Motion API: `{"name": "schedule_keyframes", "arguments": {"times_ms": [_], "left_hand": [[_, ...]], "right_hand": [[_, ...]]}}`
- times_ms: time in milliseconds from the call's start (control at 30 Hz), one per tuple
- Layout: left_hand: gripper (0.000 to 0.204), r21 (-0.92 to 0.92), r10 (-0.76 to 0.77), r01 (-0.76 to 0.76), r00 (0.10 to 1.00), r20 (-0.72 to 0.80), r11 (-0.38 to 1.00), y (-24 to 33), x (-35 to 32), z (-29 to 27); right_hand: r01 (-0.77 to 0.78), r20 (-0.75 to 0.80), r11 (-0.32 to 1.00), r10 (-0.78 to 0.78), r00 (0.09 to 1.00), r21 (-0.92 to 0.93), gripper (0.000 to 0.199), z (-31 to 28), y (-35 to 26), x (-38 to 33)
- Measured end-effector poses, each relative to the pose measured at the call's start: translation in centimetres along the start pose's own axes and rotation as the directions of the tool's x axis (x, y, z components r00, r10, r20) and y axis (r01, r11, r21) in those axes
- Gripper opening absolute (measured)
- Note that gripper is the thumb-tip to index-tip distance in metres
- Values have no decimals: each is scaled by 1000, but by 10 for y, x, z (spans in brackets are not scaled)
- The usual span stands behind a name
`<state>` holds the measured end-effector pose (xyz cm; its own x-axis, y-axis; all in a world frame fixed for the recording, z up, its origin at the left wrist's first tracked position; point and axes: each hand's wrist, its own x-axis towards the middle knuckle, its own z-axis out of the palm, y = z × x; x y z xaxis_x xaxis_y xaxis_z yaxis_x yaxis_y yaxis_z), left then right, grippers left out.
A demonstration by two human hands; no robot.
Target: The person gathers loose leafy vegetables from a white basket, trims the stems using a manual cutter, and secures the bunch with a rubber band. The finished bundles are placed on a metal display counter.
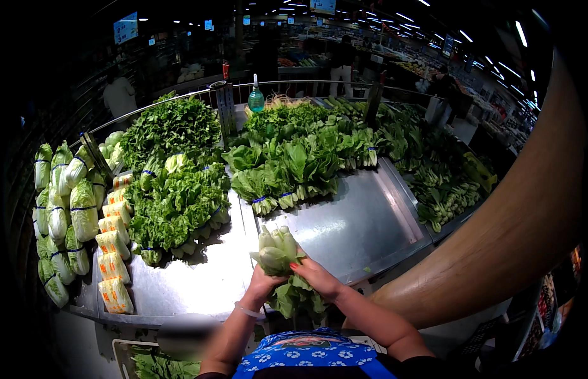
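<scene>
Just over the near edge of the metal table (335, 221), the left hand (267, 281) and right hand (317, 276) both grasp a bunch of greens (276, 252), fingers curled around its middle, leaves hanging down. Cabbages (84, 211) line the table's left side; a green spray bottle (256, 101) is at its far side.

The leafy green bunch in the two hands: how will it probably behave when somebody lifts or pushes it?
The leafy green bunch is probably fairly stiff at its thick, pale stalks. Its broad, loose leaves look floppy and may tear if pushed. Their uneven spread suggests it would hardly roll.
</scene>
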<state>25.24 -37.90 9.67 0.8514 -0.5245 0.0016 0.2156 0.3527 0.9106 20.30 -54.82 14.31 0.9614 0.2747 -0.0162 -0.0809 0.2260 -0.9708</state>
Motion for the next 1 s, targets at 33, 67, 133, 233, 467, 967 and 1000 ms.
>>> {"name": "schedule_keyframes", "arguments": {"times_ms": [33, 67, 133, 233, 467, 967, 1000], "left_hand": [[72, -21, 10, -11, 1000, -15, 1000, 0, -3, -3], [74, -42, 21, -22, 999, -30, 999, 0, -5, -5], [78, -76, 36, -37, 999, -24, 996, -4, -10, -11], [82, -123, 13, -13, 1000, 4, 992, -24, -16, -37], [96, -376, 110, -44, 982, 155, 926, -29, -16, -41], [79, -328, -39, -10, 989, -141, 945, -39, -110, -146], [67, -242, -109, 48, 963, -246, 969, -47, -119, -170]], "right_hand": [[-23, 35, 999, 21, 999, 38, 65, 1, -7, 0], [-46, 70, 996, 41, 997, 74, 65, -1, -18, 0], [-122, 44, 978, 117, 992, 166, 62, 1, -40, -8], [-77, -103, 991, 88, 991, 105, 47, -11, -42, -6], [134, -260, 895, -21, 965, 425, 38, -21, -37, -9], [-476, -215, 808, 425, 879, -347, 43, -100, 100, -79], [-458, -183, 513, 499, 847, -726, 52, -111, 120, -93]]}}
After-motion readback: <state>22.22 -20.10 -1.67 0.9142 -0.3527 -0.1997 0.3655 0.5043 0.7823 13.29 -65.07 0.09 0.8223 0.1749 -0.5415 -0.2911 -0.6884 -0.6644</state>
